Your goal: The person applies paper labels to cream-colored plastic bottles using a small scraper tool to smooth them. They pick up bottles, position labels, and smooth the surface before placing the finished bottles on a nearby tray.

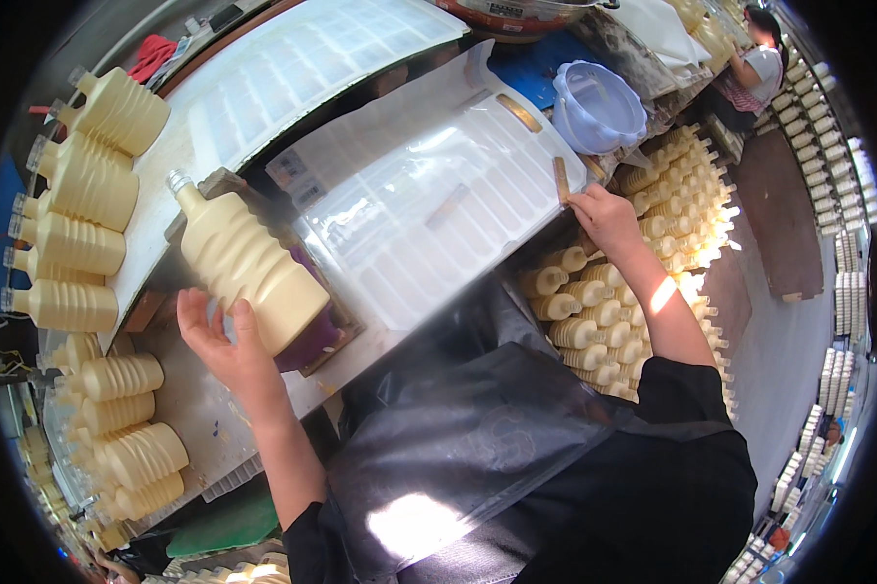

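Nearest the camera, a dark shiny apron (477, 438) covered the person's front. The left hand (226, 343) reached up to a cream ribbed bottle (244, 265) lying tilted on the tabletop (190, 419), fingers spread against its base; the grip was loose, pressing rather than clenched around it. The bottle rested on a purple block (314, 331), its capped neck pointing away to the upper left. More cream bottles (93, 243) lay in a row along the left edge. The right hand (606, 219) rested at the far right corner of a clear moulded tray (429, 224), fingers curled on its rim beside a small wooden stick (560, 180); whether it gripped the rim I could not tell. Below that arm stood many small cream bottles (594, 311), upright and packed together. Farther off sat a pale blue bowl (599, 105), and another person (754, 63) worked in the far corner.
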`<state>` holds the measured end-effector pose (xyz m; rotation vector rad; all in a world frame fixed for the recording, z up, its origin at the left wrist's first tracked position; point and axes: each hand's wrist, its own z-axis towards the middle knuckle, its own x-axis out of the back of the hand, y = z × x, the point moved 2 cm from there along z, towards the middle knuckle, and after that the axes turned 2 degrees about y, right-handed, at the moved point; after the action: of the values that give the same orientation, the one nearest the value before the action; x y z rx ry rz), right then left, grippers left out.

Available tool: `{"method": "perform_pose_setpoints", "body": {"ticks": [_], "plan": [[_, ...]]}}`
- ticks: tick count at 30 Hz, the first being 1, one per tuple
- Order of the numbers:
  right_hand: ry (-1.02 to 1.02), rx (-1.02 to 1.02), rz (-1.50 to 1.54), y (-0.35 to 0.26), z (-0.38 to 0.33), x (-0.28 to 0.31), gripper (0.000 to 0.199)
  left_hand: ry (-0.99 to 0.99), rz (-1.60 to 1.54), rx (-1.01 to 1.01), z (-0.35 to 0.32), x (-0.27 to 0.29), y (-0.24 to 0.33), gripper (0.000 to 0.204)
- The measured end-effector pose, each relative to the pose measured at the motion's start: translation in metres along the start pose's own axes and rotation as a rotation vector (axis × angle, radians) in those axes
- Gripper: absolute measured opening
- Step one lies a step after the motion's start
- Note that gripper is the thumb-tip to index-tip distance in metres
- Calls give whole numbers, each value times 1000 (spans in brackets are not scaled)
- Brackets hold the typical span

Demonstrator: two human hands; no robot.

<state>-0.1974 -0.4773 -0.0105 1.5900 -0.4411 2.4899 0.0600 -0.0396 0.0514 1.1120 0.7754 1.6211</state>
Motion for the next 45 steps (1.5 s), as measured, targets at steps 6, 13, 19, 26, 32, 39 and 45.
{"method": "perform_pose_setpoints", "body": {"ticks": [6, 13, 19, 26, 32, 39, 45], "plan": [[-240, -648, 625, -57, 37, 2, 25, -161, 179, -484, -13, -24, 48, 41], [-457, -464, 1186, -194, 94, 36, 24, -408, 223, -588, -18, -86, 82, 35], [-200, 91, 989, -250, 128, 33, 26, -149, 200, -555, 9, -68, 75, 19], [-607, -192, 1403, -295, 161, -18, 22, -30, -494, 171, 31, -24, 41, 7], [-664, -239, 1521, -314, 193, -40, 17, 97, -603, 271, 57, -7, 19, 11], [-596, -21, 1434, -334, 219, -42, 24, 21, -712, 342, 64, -10, 24, 11], [-606, -53, 1359, -326, 235, -49, 19, 79, -633, 324, 74, -10, 11, 11]]}}
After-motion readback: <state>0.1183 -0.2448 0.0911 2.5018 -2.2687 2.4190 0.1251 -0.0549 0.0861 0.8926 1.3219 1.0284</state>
